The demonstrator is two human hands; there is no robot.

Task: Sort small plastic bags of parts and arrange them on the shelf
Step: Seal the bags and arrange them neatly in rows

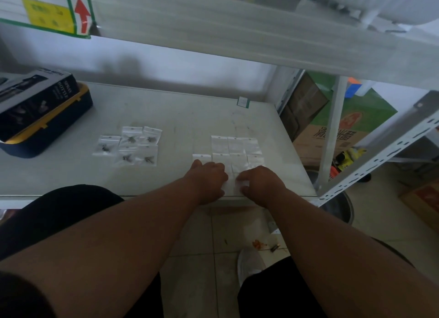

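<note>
Step in hand, as judged: laying out the right-hand group of small clear plastic bags on the pale grey shelf board (190, 108), near its front edge. Both hands work at the nearest row. Left hand (209, 177) lies knuckles-up with fingers curled down onto the bags beneath it; whether it pinches one or only presses cannot be told. Right hand (261, 182) has fingers curled round a small clear bag (231, 183) lying between the 2 hands, apparently pinching its edge. The right-hand group of pale, near-empty-looking bags (235, 149) sits in 2 visible rows, edges touching or slightly overlapping, with the row under the hands partly hidden. Contents there are too faint to make out. Well apart to the left lies the left-hand group of 5 clear bags holding dark metal parts (129, 146), set in a loose block, each with a hang hole at the top. A black-and-yellow case with a dark printed box on it (40, 118) stands at the far left of the board. Next move probably calls for sliding the held bag flush against its neighbours without disturbing the rows; the film is light and slippery, so a small nudge could shift adjacent bags.
</note>
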